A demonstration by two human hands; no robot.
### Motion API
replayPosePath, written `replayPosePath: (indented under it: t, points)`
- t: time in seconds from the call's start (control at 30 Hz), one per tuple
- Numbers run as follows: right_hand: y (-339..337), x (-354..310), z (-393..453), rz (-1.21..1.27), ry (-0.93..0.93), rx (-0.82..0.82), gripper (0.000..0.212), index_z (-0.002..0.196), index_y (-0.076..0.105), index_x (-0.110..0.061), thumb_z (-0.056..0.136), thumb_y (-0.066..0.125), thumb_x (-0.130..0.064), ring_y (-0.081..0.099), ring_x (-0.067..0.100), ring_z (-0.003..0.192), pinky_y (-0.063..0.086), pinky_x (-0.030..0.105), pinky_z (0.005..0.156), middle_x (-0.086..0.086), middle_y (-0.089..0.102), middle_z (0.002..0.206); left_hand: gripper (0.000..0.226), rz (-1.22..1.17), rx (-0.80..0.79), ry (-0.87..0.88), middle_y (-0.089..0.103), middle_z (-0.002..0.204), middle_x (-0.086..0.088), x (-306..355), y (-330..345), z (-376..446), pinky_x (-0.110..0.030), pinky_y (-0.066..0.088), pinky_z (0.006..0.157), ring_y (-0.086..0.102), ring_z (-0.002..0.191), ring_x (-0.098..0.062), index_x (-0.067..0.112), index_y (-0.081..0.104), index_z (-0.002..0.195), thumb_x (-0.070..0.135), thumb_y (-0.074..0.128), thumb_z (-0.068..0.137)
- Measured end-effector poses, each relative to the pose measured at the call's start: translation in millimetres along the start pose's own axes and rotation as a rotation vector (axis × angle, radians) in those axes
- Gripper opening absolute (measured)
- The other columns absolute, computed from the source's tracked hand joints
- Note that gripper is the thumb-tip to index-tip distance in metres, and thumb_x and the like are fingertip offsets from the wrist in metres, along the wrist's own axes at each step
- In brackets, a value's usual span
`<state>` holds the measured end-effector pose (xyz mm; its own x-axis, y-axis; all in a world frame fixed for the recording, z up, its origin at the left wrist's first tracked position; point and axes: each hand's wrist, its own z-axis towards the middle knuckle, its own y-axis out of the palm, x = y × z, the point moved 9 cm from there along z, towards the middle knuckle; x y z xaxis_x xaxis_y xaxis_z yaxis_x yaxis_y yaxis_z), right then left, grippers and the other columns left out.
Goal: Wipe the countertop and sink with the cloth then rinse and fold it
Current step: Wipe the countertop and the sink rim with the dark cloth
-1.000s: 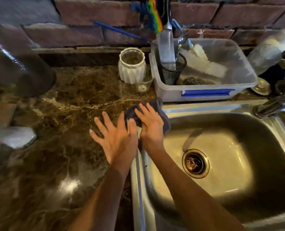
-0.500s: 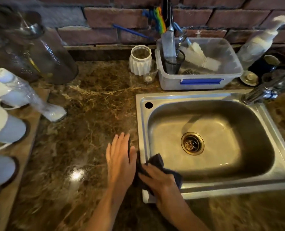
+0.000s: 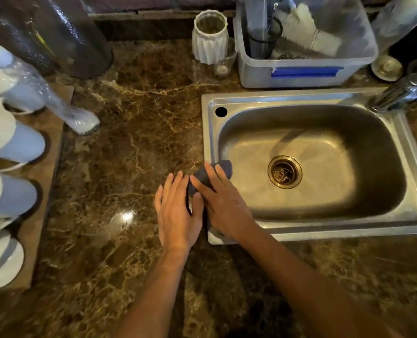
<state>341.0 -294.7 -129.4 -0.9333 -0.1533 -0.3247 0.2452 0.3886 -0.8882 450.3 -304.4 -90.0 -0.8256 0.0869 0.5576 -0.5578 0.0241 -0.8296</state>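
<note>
A dark blue cloth [image 3: 224, 168] lies over the left rim of the steel sink [image 3: 324, 98], mostly covered by my right hand [image 3: 223, 203]. That hand presses flat on the cloth with straight fingers pointing up and left. My left hand [image 3: 177, 213] lies flat on the brown marble countertop [image 3: 129, 147] just left of the sink, fingers straight, its thumb touching the cloth's edge. The sink basin looks dry, with a brass drain [image 3: 284, 172] in the middle.
A clear plastic bin [image 3: 305, 74] with brushes and a utensil holder stands behind the sink. Beside it are a white ribbed jar [image 3: 209, 42] and a small glass [image 3: 223, 65]. The tap [image 3: 402, 91] is at the right. White cups [image 3: 10, 142] line a board at left.
My right hand has slid the cloth along the sink's left rim, first toward the near corner, then back up to the middle. My left hand followed beside it on the countertop.
</note>
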Motion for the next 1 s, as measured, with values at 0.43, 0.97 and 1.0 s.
replayPosePath:
  t: [0.43, 0.97, 1.0]
  points:
    - [-24, 91, -154, -0.054, 0.362, 0.035, 0.053, 0.144, 0.047, -0.034, 0.092, 0.037, -0.035, 0.056, 0.030, 0.124, 0.048, 0.052, 0.097, -0.002, 0.056, 0.141, 0.048, -0.021, -0.004, 0.037, 0.047, 0.154, -0.009, 6, -4, -3, -0.048, 0.016, 0.123, 0.031, 0.149, -0.024, 0.014, 0.063, 0.132, 0.042, 0.043, 0.098]
    - [-29, 71, -170, -0.189, 0.288, 0.075, 0.053, 0.149, 0.035, -0.033, 0.097, 0.044, -0.028, 0.038, 0.017, 0.136, 0.039, 0.043, 0.110, -0.010, 0.045, 0.148, 0.045, -0.187, -0.110, 0.011, 0.038, 0.160, -0.001, -5, -2, -2, -0.040, 0.004, 0.126, 0.020, 0.153, -0.016, 0.020, 0.057, 0.139, 0.038, 0.037, 0.104]
    - [-29, 99, -183, -0.178, 0.383, 0.039, 0.052, 0.151, 0.032, -0.034, 0.100, 0.040, -0.030, 0.034, 0.018, 0.142, 0.029, 0.048, 0.118, -0.009, 0.044, 0.151, 0.042, -0.203, -0.128, -0.011, 0.037, 0.161, 0.000, -6, -2, -1, -0.039, 0.002, 0.126, 0.019, 0.153, -0.014, 0.019, 0.057, 0.139, 0.035, 0.038, 0.105]
